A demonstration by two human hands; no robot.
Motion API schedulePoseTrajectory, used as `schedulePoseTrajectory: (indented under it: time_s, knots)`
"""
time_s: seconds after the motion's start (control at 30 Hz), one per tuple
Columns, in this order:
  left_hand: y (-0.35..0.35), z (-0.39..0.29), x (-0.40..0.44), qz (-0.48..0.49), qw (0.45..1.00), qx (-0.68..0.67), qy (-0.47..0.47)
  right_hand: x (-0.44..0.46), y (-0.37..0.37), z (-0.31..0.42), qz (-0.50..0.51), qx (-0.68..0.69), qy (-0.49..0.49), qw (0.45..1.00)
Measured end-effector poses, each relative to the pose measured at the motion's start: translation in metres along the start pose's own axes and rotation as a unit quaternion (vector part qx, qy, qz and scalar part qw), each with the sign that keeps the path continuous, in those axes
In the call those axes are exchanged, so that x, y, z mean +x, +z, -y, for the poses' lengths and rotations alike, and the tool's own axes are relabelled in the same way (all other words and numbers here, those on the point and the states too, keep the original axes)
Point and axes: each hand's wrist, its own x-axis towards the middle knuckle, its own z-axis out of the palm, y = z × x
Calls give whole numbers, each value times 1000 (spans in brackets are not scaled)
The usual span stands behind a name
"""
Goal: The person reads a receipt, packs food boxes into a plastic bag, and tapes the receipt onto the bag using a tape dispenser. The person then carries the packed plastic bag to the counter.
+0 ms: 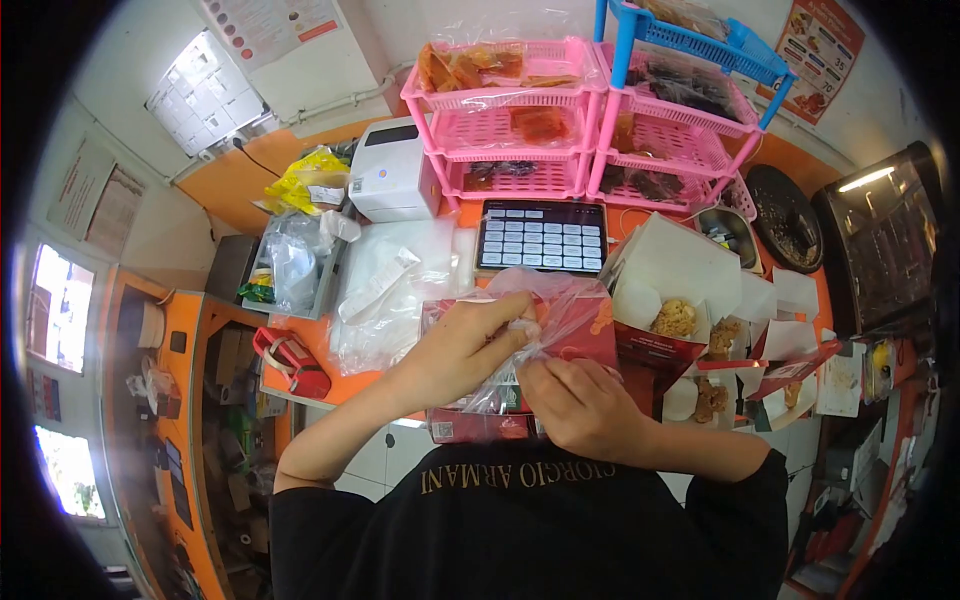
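At the near edge of the worktop (318,335), the left hand (475,342) and right hand (578,402) each pinch, fingers closed, the gathered top of a clear plastic bag (560,292). It seems to enclose a red box (592,348), though the film blurs this. Open boxes (692,278) of fried food (675,318) crowd the right edge. Farther, a tablet (540,236) stands before pink racks (470,100) along the far edge.

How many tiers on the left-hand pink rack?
3: the top tier, above the others; the middle tier below it; the bottom tier, behind the tablet. None looks hidden.
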Motion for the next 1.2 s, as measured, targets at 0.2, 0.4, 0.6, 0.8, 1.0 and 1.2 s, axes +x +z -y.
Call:
schedulePoseTrajectory:
  time_s: [0.2,0.4,0.6,0.8,1.0,1.2]
  knots:
    - [11,6,-8,-52,996,77,4,6,-11,4,104,66,-1,992]
    - [18,12,-15,-114,986,108,56,1,-4,-22,-26,396,163,903]
    - [13,5,-20,-116,990,71,41,19,-15,-29,-36,389,225,893]
    - [14,7,-23,-131,988,68,49,9,-1,-34,4,339,219,915]
    - [17,9,-27,-145,987,42,48,4,4,-27,-67,386,295,871]
    - [26,-2,-17,-167,966,132,143,-4,3,-22,-73,342,319,881]
